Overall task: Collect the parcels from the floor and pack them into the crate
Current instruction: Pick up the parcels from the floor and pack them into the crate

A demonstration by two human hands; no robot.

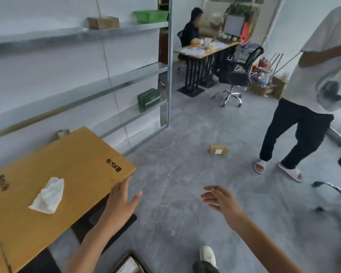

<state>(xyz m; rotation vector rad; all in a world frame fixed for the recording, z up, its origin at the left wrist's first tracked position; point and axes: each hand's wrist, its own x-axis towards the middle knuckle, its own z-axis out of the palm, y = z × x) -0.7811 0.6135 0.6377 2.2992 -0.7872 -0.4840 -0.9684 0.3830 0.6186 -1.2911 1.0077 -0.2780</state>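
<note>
1. On the grey floor [175, 213], out in its open middle, a small brown parcel [218, 149] with a white label lies flat. It is well apart from both hands and near the feet of a standing person [303, 99] in white slippers.
2. The left hand [122, 198] is spread wide with straight fingers and holds nothing. Its fingertips reach the near right corner of a wooden table [71, 164]; whether they touch the edge cannot be told.
3. The right hand [219, 198] is also spread, fingers stretched leftward, empty, above bare floor.
4. A crumpled white tissue [47, 196] lies on the table top, away from its edges.
5. Metal shelving [106, 85] runs along the left wall. A cardboard box [103, 22] and a green basket [151, 16] sit near the right end of the top shelf, and a dark green box [149, 99] near the right end of a lower one.
6. Across the floor, a seated person [191, 30] is at a desk [203, 51] with a monitor [233, 25]; a black office chair [241, 75] stands just beside it.
7. By the bottom edge are a white shoe [207, 255] and a pale, dark-rimmed thing [128, 265], cut off and unidentifiable.
</note>
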